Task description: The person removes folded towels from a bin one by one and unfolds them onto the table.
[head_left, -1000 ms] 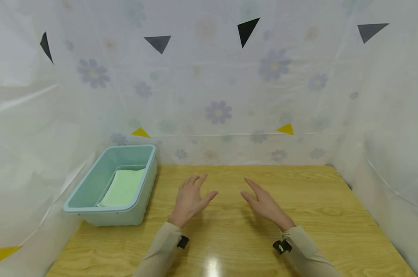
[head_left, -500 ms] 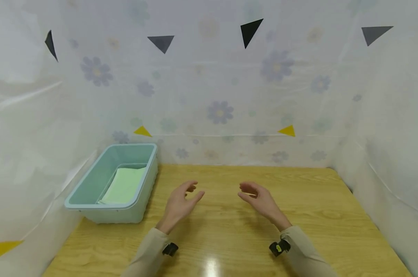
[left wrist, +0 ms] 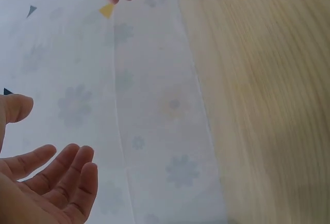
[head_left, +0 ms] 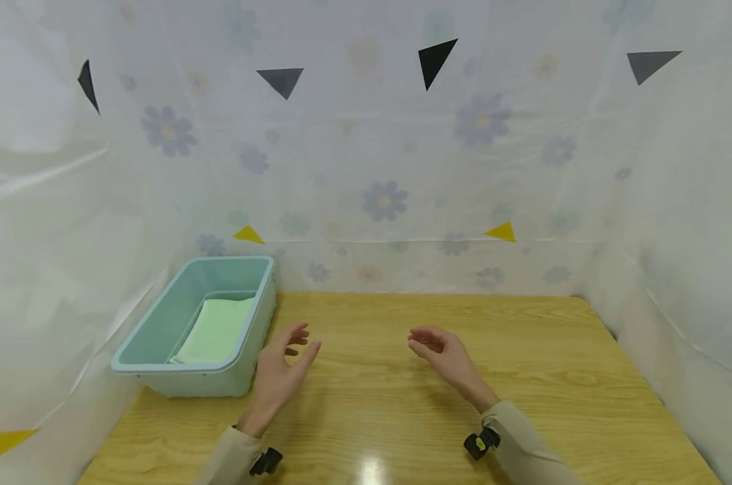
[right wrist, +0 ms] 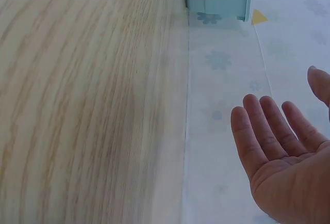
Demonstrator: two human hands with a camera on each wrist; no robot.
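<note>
Teal bin (head_left: pixel 160 337) is sitting far left, long axis running near to far, cloth (head_left: pixel 216 328) inside. I'm hovering both hands apart and empty, fingers loosely curled; left hand (head_left: pixel 279 374) is nearer it than right hand (head_left: pixel 445 360).

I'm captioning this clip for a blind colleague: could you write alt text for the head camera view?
Two empty hands, the left hand and right hand, hover with loosely curled fingers over a wooden table. Beside the left hand stands a teal plastic bin holding a folded pale green cloth; a white flowered curtain surrounds the table.
</note>
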